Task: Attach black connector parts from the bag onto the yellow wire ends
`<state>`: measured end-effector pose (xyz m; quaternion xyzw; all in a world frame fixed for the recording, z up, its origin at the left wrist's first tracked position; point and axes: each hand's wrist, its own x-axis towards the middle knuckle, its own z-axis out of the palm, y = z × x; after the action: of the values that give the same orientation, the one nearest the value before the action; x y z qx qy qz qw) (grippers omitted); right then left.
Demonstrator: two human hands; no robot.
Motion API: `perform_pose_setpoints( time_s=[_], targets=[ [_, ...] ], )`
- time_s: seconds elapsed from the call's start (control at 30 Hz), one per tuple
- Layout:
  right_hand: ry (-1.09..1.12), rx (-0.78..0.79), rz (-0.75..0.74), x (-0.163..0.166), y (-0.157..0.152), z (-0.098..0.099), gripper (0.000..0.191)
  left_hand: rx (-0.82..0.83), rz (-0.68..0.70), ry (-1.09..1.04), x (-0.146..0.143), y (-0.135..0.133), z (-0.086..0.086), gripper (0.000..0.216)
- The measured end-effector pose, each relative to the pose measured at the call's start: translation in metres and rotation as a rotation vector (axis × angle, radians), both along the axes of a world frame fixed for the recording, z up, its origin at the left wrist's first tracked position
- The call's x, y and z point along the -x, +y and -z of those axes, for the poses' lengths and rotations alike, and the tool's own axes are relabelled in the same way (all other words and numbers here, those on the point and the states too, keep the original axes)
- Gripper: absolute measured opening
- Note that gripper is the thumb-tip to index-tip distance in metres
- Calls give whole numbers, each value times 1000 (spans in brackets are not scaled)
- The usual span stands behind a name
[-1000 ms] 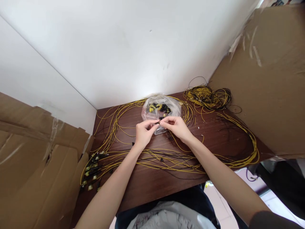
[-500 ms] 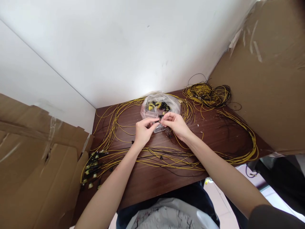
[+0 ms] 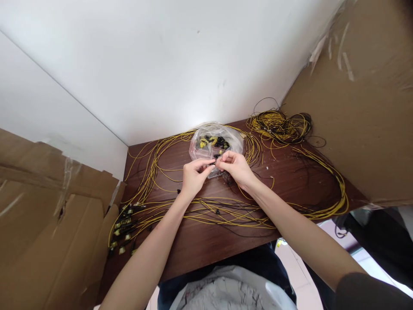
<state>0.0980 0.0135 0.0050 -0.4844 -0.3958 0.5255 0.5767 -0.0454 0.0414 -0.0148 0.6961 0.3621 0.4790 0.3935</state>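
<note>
At the middle of the head view, in front of a crumpled clear plastic bag [image 3: 238,140], the left hand [image 3: 193,175] pinches a small dark piece [image 3: 212,163] between thumb and forefinger. The right hand [image 3: 238,169] meets it with bent fingers; whether these grip the piece too, I cannot tell. The piece's shape is mostly hidden by fingertips. Black-and-yellow parts [image 3: 219,141] show in the bag, too small to make out singly. Forearms cover stretches of the long yellow and black wires [image 3: 158,153], and small black-and-yellow plastic connectors [image 3: 124,228] overlap at left. The dark reddish-brown wooden table [image 3: 190,252] meets a plain white wall [image 3: 167,77]; brown cardboard panels [image 3: 351,129] flank it, cut off by the frame. A white plastic bag with dark markings [image 3: 226,292] is cut off below, near pale floor tiles [image 3: 298,273].
</note>
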Motion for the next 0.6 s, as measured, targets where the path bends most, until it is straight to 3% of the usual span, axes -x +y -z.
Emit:
perform_pose_setpoints(
  time_s=[0.6],
  targets=[
    [9,44,6,1,1,-2,22,-66,7,46,0,0,1,15]
  ],
)
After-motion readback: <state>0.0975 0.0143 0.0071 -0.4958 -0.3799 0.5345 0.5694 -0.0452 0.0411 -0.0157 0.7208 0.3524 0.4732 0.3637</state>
